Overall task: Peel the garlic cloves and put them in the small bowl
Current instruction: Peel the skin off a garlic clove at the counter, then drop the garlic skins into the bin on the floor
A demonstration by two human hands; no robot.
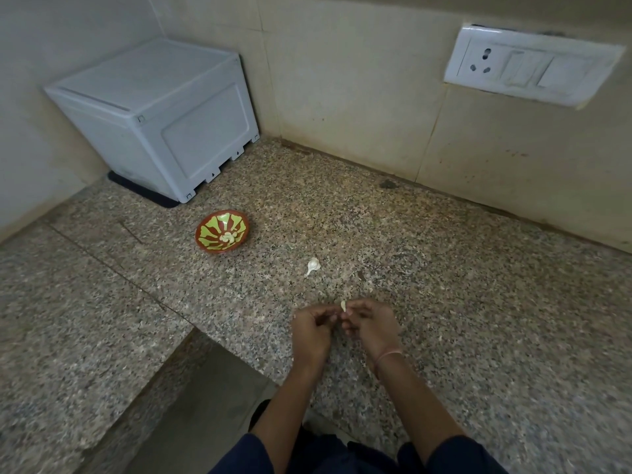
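Left hand [311, 331] and right hand [372, 325] pinch a clove [343, 305] between them, low over the bench [444, 285], likely picking its skin off (spare clove [313, 265] lies near, bowl [199, 234] waits within reach).

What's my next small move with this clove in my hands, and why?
Probably finish pulling the skin off the garlic clove pinched between your left hand and right hand before it goes to the small bowl, where peeled cloves already lie. Another garlic piece waits on the counter.
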